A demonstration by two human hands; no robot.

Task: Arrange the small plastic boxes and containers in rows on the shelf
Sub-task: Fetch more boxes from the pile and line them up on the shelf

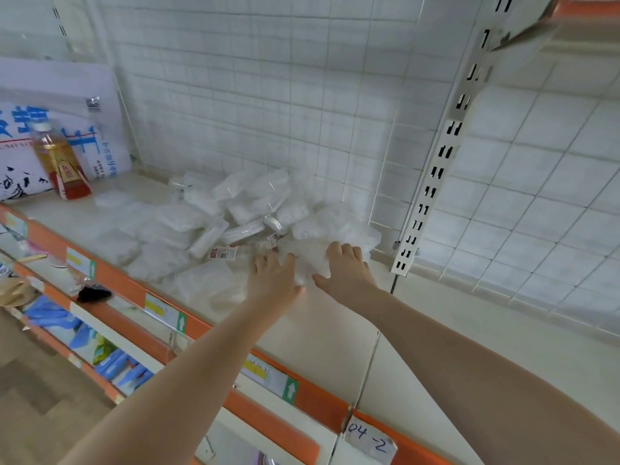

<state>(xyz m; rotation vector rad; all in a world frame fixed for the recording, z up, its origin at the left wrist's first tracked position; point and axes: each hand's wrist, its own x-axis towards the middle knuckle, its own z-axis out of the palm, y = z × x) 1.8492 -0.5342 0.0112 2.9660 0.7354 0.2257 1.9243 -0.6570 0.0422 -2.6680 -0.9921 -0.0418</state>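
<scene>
Both arms are reaching out over the shelf [335, 337], a pale board with an orange front rail. The left hand [273, 275] is lying palm down on the near edge of a heap of clear plastic boxes [235, 213], its fingers spread and fairly straight, pressing on a box rather than gripping it. The right hand [347, 266] is sitting just beside it, to the right, with its fingers bent over a crinkled clear packet [312, 260] at the heap's near right corner; whether it is actually gripping the packet is too blurred to tell. The boxes are lying jumbled in the middle of the shelf, piled against the white wire grid [268, 95] at the back and spreading left along the board. Far left, a bottle [62, 162] of amber drink is standing upright in front of a white bag [20, 152] with blue print. A handwritten tag [367, 439] reading 04-2 is sticking to the rail near the right. Lower shelves with blue packs are showing at the left.
</scene>
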